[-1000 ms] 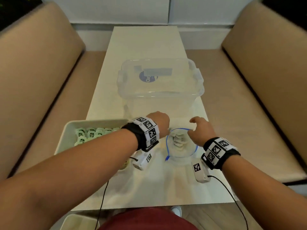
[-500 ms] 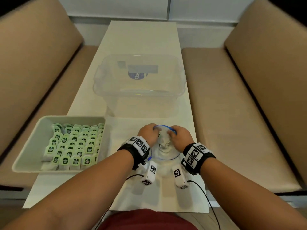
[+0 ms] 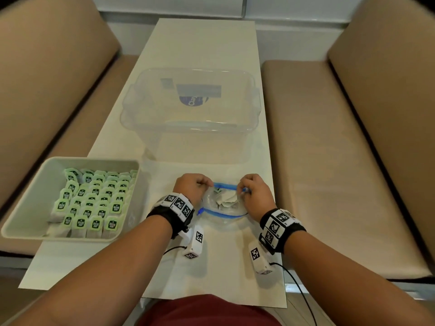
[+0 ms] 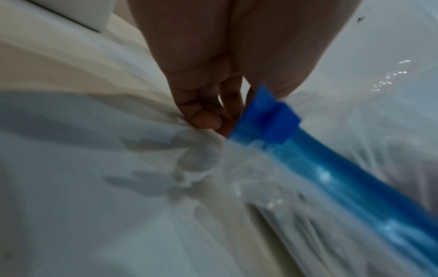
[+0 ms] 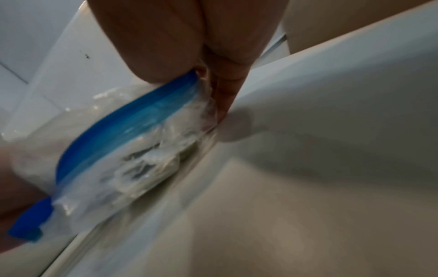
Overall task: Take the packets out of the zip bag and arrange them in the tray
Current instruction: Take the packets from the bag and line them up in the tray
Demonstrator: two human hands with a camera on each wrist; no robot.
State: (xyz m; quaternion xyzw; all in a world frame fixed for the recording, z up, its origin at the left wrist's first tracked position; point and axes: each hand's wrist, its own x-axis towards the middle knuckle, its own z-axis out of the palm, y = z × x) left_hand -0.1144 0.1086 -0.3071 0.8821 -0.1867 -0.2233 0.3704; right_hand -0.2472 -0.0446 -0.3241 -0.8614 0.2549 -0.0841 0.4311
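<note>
Both hands are curling tight on the zip bag (image 3: 223, 208), which is sitting on the counter (image 3: 202, 43) between them. The left hand (image 3: 190, 187) is pinching the bag's blue zip rim (image 4: 331, 168) at its left end, and the right hand (image 3: 255, 191) is pinching the same rim at its right end, holding the mouth apart. Both forearms are reaching forward, wrists low over the counter. Crumpled packets (image 3: 226, 200) are lying inside the bag. Left of the left hand, the tray (image 3: 28, 196) is holding rows of green-labelled packets (image 3: 94, 203). Beyond the hands a clear tub (image 3: 193, 128) is standing.
</note>
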